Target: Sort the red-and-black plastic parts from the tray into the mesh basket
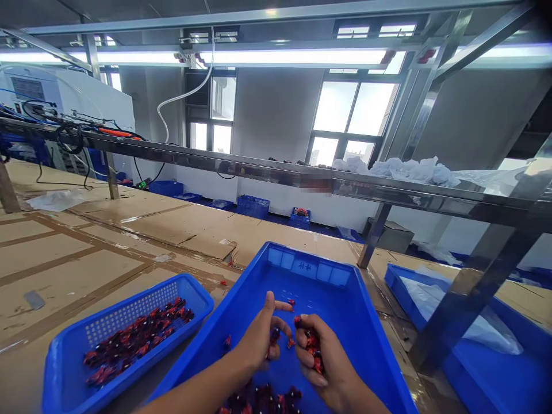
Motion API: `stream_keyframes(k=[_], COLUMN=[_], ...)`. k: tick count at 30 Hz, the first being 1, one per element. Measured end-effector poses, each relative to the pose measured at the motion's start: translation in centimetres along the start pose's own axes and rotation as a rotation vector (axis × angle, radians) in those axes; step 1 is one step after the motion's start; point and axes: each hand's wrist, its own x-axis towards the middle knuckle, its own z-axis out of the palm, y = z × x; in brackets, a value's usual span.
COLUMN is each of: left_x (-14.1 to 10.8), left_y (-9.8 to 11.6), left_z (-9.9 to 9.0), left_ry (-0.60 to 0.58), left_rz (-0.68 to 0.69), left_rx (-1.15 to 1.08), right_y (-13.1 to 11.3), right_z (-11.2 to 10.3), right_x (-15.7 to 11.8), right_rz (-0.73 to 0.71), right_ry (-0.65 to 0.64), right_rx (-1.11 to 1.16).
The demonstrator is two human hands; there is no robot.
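My left hand (pixel 257 338) is over the big blue bin (pixel 374 322), its thumb raised and forefinger stretched out, with the other fingers curled round small red-and-black parts (pixel 273 336). To its right, my right hand (pixel 330 357) is closed on several more red-and-black parts (pixel 313 344), one showing at the fingertips. The two hands are a short gap apart. A heap of similar parts (pixel 265 400) lies at the near end of the bin, and a few loose ones, such as a red piece (pixel 291 302), are scattered on its floor. What exactly the parts are is too small to tell.
On the left, a perforated blue basket (pixel 56 368) holds many of the same parts. Another blue bin (pixel 474 376) with plastic bags stands at the right, behind a metal post (pixel 457 307). A metal shelf (pixel 241 167) crosses above the cardboard-covered table (pixel 99 264).
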Motion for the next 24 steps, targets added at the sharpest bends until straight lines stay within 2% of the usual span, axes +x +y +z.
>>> stream_keyframes(k=[3, 5, 7, 10, 13, 16, 20, 22, 24], left_x=[0.2, 0.2, 0.1, -0.1, -0.1, 0.2, 0.8, 1.0, 1.1], left_y=[-0.1, 0.0, 0.1, 0.6, 1.0, 0.7, -0.5, -0.7, -0.5], left_z=[-0.1, -0.2, -0.2, -0.3, -0.4, -0.4, 0.0, 0.0, -0.2], left_ry=[0.0, -0.009, -0.027, -0.057, -0.066, -0.042, 0.016, 0.042, 0.061], left_rz=[-0.015, -0.014, 0.01, 0.006, -0.032, -0.037, 0.008, -0.002, -0.079], left_rx=[-0.003, 0.0, -0.013, -0.083, -0.153, -0.169, -0.173, -0.179, -0.197], right_y=[-0.9, -1.1, -1.0, -0.5, -0.1, 0.3, 1.4, 1.8, 1.7], right_z=[-0.1, 0.1, 0.2, 0.2, 0.1, 0.5, 1.5, 1.9, 2.0], right_x=[-0.7, -1.0, -1.1, -0.7, -0.4, -0.8, -1.3, -1.2, -0.8], right_rz=[0.045, 0.054, 0.028, -0.098, -0.325, -0.568, -0.665, -0.657, -0.529], right_ry=[-0.103, -0.147, -0.148, -0.077, 0.004, -0.027, -0.09, -0.066, -0.048], right_rx=[0.203, 0.211, 0.124, -0.134, -0.538, -0.955, -1.261, -1.21, -0.972])
